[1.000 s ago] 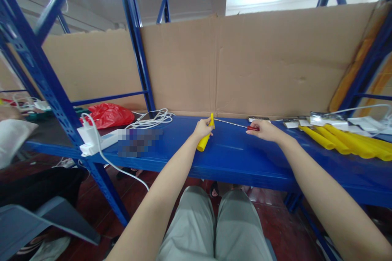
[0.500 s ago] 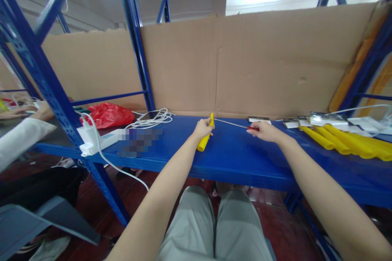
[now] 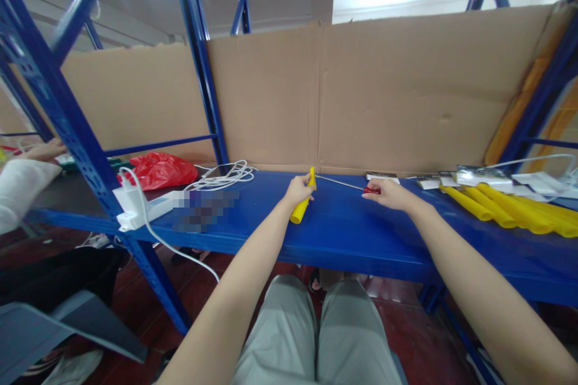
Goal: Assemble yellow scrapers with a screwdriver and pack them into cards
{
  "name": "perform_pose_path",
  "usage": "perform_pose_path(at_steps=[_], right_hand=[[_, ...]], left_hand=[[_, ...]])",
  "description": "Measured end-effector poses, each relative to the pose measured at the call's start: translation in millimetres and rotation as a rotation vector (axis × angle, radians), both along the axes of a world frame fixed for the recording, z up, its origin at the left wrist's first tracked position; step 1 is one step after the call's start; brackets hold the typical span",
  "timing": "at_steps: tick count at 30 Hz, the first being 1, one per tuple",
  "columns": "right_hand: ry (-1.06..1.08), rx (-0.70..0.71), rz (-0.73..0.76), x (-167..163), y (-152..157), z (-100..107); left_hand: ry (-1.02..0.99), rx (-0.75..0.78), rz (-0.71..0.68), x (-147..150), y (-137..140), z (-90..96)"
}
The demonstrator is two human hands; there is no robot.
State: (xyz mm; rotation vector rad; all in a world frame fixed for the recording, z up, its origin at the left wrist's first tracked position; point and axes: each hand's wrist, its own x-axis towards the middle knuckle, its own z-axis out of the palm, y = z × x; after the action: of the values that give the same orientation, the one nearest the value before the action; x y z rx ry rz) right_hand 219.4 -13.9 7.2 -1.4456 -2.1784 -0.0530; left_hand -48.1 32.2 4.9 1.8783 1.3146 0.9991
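My left hand (image 3: 298, 190) is wrapped round a yellow tube (image 3: 300, 211) on the blue tabletop (image 3: 352, 234). The tube's narrow end points up and away from me; its wide round end faces me. In my right hand (image 3: 389, 193) is a screwdriver (image 3: 372, 190) with a red handle and a long thin metal shaft. That shaft lies nearly level, its tip at the upper part of the yellow tube. Whether the tip goes into the tube or only touches it I cannot tell. My fingers partly cover both things.
Several yellow tubes (image 3: 510, 207) lie at the right beside small packets (image 3: 484, 175). At the left are a white power strip (image 3: 156, 207), a coiled white cable (image 3: 223, 175) and a red plastic bag (image 3: 160, 171). A cardboard sheet (image 3: 383, 90) stands behind. Another person's sleeve (image 3: 27, 186) shows far left.
My right hand and the screwdriver have shifted very slightly; my left hand and the tube stay in place. At far left the other person's arm has moved away to the left.
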Motion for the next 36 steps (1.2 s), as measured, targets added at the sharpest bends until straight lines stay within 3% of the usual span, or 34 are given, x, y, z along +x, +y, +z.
perform_pose_path(at_steps=[19,36], right_hand=[[-0.111,-0.002,-0.181,13.4,2.3,2.3],[-0.246,-0.171,-0.457,41.0,7.6,1.8]], left_hand=[[-0.303,-0.146,0.139,3.7,1.8,4.7],[0.021,-0.059,0.111,7.4,6.9,-7.8]])
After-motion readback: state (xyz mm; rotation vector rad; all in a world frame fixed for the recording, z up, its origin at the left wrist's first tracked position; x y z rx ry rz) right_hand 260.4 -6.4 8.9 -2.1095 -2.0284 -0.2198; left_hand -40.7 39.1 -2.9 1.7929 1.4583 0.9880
